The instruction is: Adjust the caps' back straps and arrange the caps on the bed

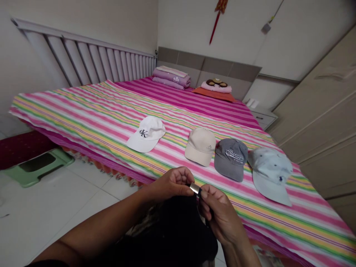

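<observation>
My left hand (176, 181) pinches one side of a dark strap with a shiny metal buckle (195, 188). On the other side of the buckle, my right hand (218, 207) grips the strap between thumb and fingers. Black fabric (172, 222) hangs or lies right below both hands; whether it belongs to the strap or to clothing I cannot tell. Beyond my hands, on the striped bedspread (91, 118), rest a white cap (151, 128), a beige cap (200, 142), a grey cap with white lettering (230, 154) and a pale blue cap (271, 170).
Folded purple bedding (171, 78) and a pink and orange pile (215, 91) sit by the headboard (217, 68). A white radiator (91, 61) runs along the left wall. On the floor at left is a green stool (30, 181). A wardrobe (319, 107) stands at right.
</observation>
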Available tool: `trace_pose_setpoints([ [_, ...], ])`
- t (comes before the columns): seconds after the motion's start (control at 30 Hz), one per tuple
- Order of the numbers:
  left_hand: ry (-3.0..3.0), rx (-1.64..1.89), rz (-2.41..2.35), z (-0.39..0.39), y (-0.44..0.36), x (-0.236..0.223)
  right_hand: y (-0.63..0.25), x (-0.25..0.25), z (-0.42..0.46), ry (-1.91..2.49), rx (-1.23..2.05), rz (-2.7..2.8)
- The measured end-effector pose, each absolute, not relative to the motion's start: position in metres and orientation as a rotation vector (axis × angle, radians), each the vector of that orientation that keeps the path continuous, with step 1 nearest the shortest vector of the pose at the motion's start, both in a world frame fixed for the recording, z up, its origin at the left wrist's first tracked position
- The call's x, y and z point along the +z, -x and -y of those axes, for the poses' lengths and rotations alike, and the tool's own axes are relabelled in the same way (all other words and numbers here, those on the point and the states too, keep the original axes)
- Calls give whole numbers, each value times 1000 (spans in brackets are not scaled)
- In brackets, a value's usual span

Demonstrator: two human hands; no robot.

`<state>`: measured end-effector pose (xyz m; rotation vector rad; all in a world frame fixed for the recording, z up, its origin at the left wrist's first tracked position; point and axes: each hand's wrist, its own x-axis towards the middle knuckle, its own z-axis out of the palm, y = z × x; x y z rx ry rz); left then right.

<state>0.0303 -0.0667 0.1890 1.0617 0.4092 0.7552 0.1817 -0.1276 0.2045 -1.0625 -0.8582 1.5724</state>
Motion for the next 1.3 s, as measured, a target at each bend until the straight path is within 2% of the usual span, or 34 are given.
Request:
trace_pose_setpoints([
  [1.3, -1024, 878, -460, 72, -38, 178, -179, 196, 126, 1000, 1622, 749],
])
